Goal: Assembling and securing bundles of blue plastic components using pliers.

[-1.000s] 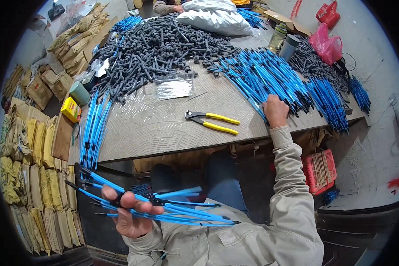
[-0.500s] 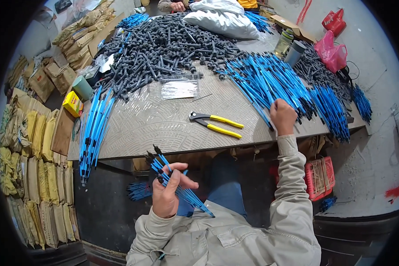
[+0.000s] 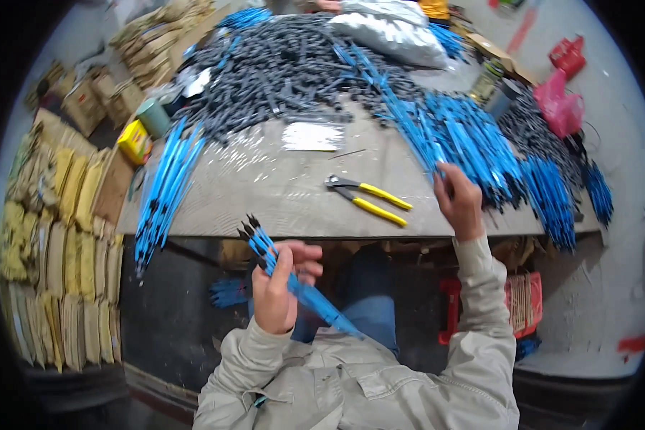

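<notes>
My left hand (image 3: 274, 292) is closed around a bundle of thin blue rods (image 3: 321, 307) with black tips; the bundle slants over my lap and is blurred at its lower end. At the table's front right, my right hand (image 3: 459, 201) pinches the near end of several long blue rods (image 3: 398, 107), which stretch away toward the grey heap. Right beside these lies a big pile of blue rods (image 3: 473, 140) with black ends. Between my hands, a pair of end-cutting pliers (image 3: 371, 201) with yellow handles rests on the table (image 3: 265, 193).
A large heap of dark grey plastic pieces (image 3: 279, 72) covers the table's far part, with a white sack (image 3: 390, 36) behind. A clear bag of white strips (image 3: 314, 136) lies mid-table. More blue rods (image 3: 166, 193) overhang the left edge. A red basket (image 3: 449, 312) stands below right.
My right hand has pulled up blue rods, which now reach across toward the grey heap. The left hand keeps its bundle, its fingers slightly shifted. The view has swung a little.
</notes>
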Tool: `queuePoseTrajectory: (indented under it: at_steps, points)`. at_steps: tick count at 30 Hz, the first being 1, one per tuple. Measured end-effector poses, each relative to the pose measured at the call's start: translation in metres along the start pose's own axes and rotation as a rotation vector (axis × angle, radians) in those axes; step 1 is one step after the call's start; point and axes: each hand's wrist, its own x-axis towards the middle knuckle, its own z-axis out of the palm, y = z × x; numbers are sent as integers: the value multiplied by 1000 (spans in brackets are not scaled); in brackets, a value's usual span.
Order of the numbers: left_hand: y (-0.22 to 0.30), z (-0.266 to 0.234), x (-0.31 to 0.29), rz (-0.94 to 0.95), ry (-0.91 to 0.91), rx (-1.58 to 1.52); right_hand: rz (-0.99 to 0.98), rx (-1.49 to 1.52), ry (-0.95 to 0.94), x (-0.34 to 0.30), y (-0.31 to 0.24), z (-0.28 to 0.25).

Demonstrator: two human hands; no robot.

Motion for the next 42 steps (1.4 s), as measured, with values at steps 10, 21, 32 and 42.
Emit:
queuePoseTrajectory:
  at_steps: [10,21,32,42]
  points:
    - [29,-6,27,436,217,15,-94,226,-244,-96,-128,3]
    - [38,5,12,372,170,-167,-184,344,-253,-123,-146,7]
    - [67,-8,-39,456,-259,-224,348,-299,-128,-28,37,2]
    - [13,-11,-16,12,-198,-70,676,83,-306,-17,40,13]
